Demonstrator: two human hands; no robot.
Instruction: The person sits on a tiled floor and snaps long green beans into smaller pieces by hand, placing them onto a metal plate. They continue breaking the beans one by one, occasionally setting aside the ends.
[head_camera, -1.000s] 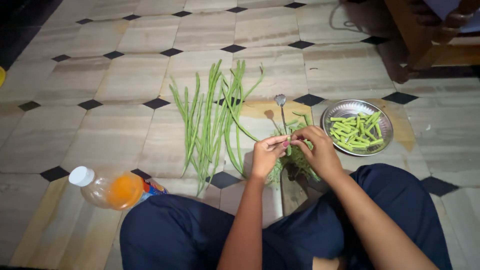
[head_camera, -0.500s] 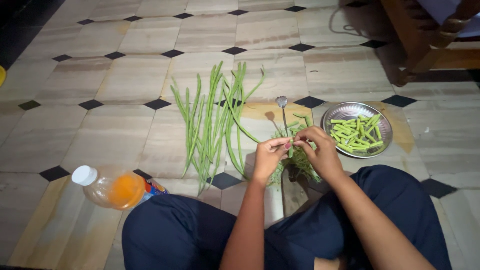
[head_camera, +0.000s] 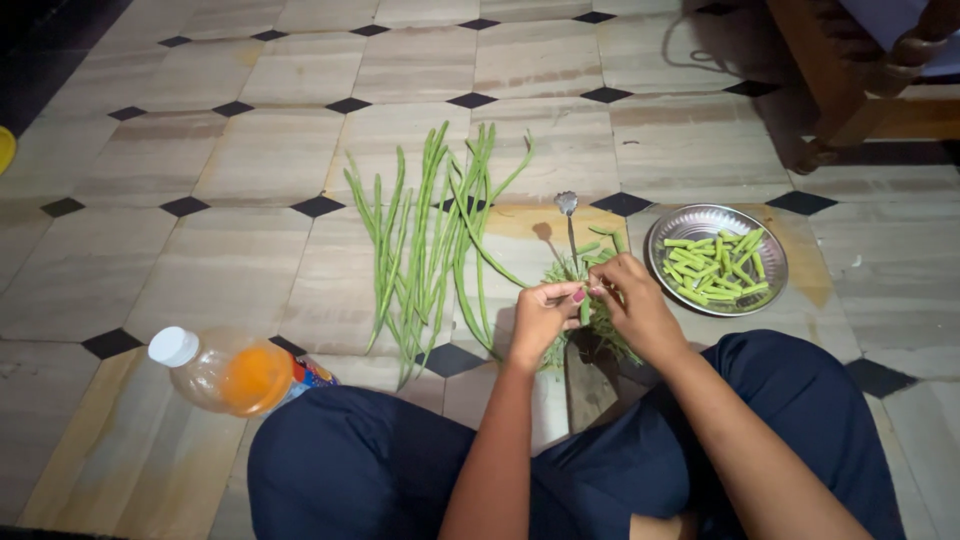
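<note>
A person sits on the tiled floor (head_camera: 240, 270) in dark blue trousers (head_camera: 400, 470), knees spread, both forearms reaching forward over the lap. By the left knee a clear plastic bottle (head_camera: 225, 372) with a white cap and orange liquid lies on its side, its base tucked under the trouser leg.

Just ahead of the knees the two hands meet. The left hand (head_camera: 540, 318) and the right hand (head_camera: 635, 305) each pinch a short green bean piece (head_camera: 585, 305) between thumb and fingertips, so the fingers of both are closed on it from either side. Directly beneath the hands lies a small heap of green trimmings (head_camera: 600, 325) beside an upright floor-mounted cutting blade (head_camera: 570, 235) whose wooden base runs back toward the lap.

To the left of the hands a loose bundle of long green beans (head_camera: 430, 240) lies spread lengthwise on the tiles, tips pointing away. To the right, near the right hand but apart from it, a round steel plate (head_camera: 760, 290) holds a pile of cut bean pieces (head_camera: 715, 265).

Farthest off, at the upper right, stand the dark wooden legs of a piece of furniture (head_camera: 840, 90).
</note>
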